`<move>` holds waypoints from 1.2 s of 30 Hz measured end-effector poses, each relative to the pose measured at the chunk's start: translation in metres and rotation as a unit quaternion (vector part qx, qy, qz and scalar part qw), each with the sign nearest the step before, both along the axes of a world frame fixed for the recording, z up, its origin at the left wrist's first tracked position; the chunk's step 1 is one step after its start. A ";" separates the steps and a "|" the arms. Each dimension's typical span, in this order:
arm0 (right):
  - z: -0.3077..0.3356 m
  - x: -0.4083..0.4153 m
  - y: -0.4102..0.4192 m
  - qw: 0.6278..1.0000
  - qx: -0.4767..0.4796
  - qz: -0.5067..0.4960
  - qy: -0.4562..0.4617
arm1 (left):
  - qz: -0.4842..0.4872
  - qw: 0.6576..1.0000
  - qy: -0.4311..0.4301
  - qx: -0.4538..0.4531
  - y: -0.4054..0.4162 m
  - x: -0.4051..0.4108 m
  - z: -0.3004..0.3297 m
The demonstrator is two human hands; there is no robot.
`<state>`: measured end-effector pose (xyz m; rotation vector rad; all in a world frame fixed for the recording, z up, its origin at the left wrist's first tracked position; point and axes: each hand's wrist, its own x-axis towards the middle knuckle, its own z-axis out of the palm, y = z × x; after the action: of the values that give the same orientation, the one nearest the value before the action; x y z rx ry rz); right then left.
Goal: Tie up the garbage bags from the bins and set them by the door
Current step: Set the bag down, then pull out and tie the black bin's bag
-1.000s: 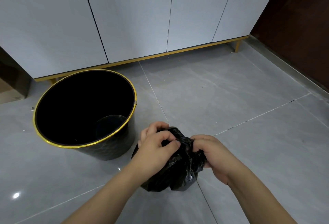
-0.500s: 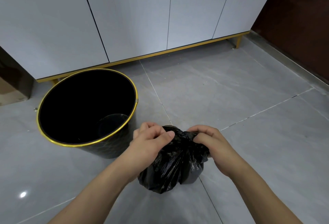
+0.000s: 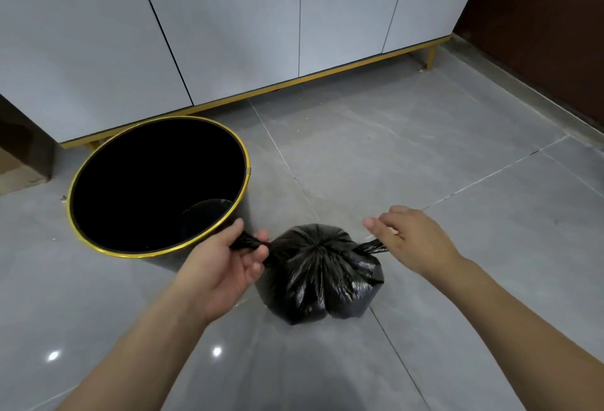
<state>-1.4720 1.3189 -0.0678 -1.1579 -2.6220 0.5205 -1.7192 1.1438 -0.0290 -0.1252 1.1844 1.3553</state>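
Note:
A small black garbage bag [image 3: 322, 275] sits on the grey tiled floor, its top gathered to a puckered centre. Two twisted ends stick out sideways from the gather. My left hand [image 3: 222, 266] pinches the left end between thumb and fingers. My right hand [image 3: 411, 240] grips the right end, with the forefinger stretched out. Both ends are pulled taut away from each other. Just left of the bag stands a round black bin [image 3: 157, 181] with a gold rim, dark inside with no liner showing.
White cabinet doors [image 3: 248, 18] on a gold base run along the back. A dark brown door or wall [image 3: 549, 18] stands at the right. A brown box edge [image 3: 19, 168] shows at far left. Open grey floor [image 3: 425, 155] lies right of the bin.
My hands were close together over the bunched bag top. They have moved apart, each pulling one end sideways, and the top has drawn tight.

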 end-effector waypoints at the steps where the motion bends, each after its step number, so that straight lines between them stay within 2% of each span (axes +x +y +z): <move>1: 0.003 -0.003 -0.001 0.998 0.004 0.051 -0.037 | -0.047 0.993 0.104 -0.003 0.001 0.003 -0.001; 2: 0.007 -0.005 -0.001 0.992 0.003 0.103 -0.078 | -0.113 0.963 0.246 -0.017 0.002 0.006 -0.002; 3: 0.010 -0.007 0.001 0.981 0.006 0.154 -0.118 | -0.187 0.896 0.400 -0.042 0.003 0.010 -0.004; 4: 0.013 -0.007 0.002 0.969 0.015 0.196 -0.152 | -0.259 0.803 0.534 -0.062 0.003 0.012 -0.007; 5: 0.015 -0.007 0.004 0.957 0.027 0.229 -0.175 | -0.324 0.703 0.628 -0.079 0.003 0.014 -0.011; 6: 0.016 -0.005 0.005 0.950 0.041 0.249 -0.185 | -0.377 0.623 0.678 -0.103 0.001 0.016 -0.014; 7: 0.017 -0.003 0.008 0.947 0.052 0.257 -0.183 | -0.410 0.572 0.698 -0.129 -0.002 0.017 -0.017; 8: 0.017 0.000 0.010 0.948 0.059 0.256 -0.180 | -0.418 0.548 0.708 -0.154 -0.003 0.017 -0.020; 10: 0.018 0.007 0.017 0.949 0.051 0.235 -0.201 | -0.400 0.522 0.729 -0.189 -0.004 0.016 -0.026; 12: 0.019 0.006 0.017 0.950 0.001 0.199 -0.242 | -0.389 0.495 0.748 -0.212 -0.005 0.018 -0.029; 14: 0.017 -0.004 0.013 0.958 -0.108 0.128 -0.232 | -0.374 0.477 0.762 -0.229 -0.002 0.022 -0.031; 15: 0.016 -0.010 0.011 0.960 -0.196 0.074 -0.186 | -0.357 0.473 0.773 -0.226 0.000 0.025 -0.029; 16: 0.016 -0.014 0.008 0.939 -0.321 0.008 -0.121 | -0.330 0.462 0.796 -0.210 0.001 0.029 -0.028; 17: 0.018 -0.017 0.007 0.878 -0.474 -0.056 -0.044 | -0.302 0.444 0.823 -0.184 0.001 0.032 -0.028; 18: 0.020 -0.018 0.006 0.780 -0.615 -0.106 0.039 | -0.281 0.425 0.845 -0.164 0.000 0.036 -0.028; 19: 0.023 -0.020 0.003 0.676 -0.714 -0.141 0.115 | -0.276 0.413 0.854 -0.155 -0.001 0.040 -0.028; 20: 0.025 -0.024 -0.003 0.599 -0.761 -0.167 0.183 | -0.298 0.409 0.848 -0.158 -0.001 0.045 -0.028; 21: 0.025 -0.029 -0.009 0.561 -0.767 -0.194 0.242 | -0.325 0.411 0.836 -0.163 -0.001 0.051 -0.029; 22: 0.022 -0.035 -0.015 0.557 -0.744 -0.226 0.291 | -0.356 0.428 0.814 -0.168 0.000 0.058 -0.031; 23: 0.019 -0.040 -0.022 0.575 -0.703 -0.256 0.331 | -0.379 0.458 0.787 -0.164 0.001 0.064 -0.034; 24: 0.015 -0.044 -0.026 0.605 -0.652 -0.277 0.363 | -0.388 0.507 0.756 -0.146 0.002 0.068 -0.038; 26: 0.007 -0.047 -0.030 0.658 -0.557 -0.297 0.410 | -0.376 0.650 0.652 -0.101 0.004 0.074 -0.041; 27: 0.004 -0.048 -0.030 0.675 -0.525 -0.302 0.421 | -0.358 0.708 0.602 -0.090 0.003 0.074 -0.041; 28: 0.001 -0.048 -0.030 0.693 -0.499 -0.305 0.421 | -0.337 0.742 0.572 -0.095 0.004 0.073 -0.041; 29: -0.002 -0.050 -0.032 0.717 -0.474 -0.304 0.410 | -0.319 0.752 0.564 -0.118 0.004 0.072 -0.041; 31: -0.009 -0.058 -0.045 0.788 -0.419 -0.280 0.354 | -0.317 0.722 0.588 -0.182 0.006 0.072 -0.038; 33: -0.018 -0.065 -0.061 0.863 -0.362 -0.221 0.276 | -0.342 0.694 0.600 -0.203 0.007 0.075 -0.036; 36: -0.025 -0.065 -0.072 0.909 -0.332 -0.140 0.211 | -0.356 0.667 0.636 -0.155 0.005 0.077 -0.036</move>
<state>-1.5368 1.2466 -0.0927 -1.3647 -1.9004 1.4787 -1.6425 1.1486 -0.0654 1.1370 2.2667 0.3389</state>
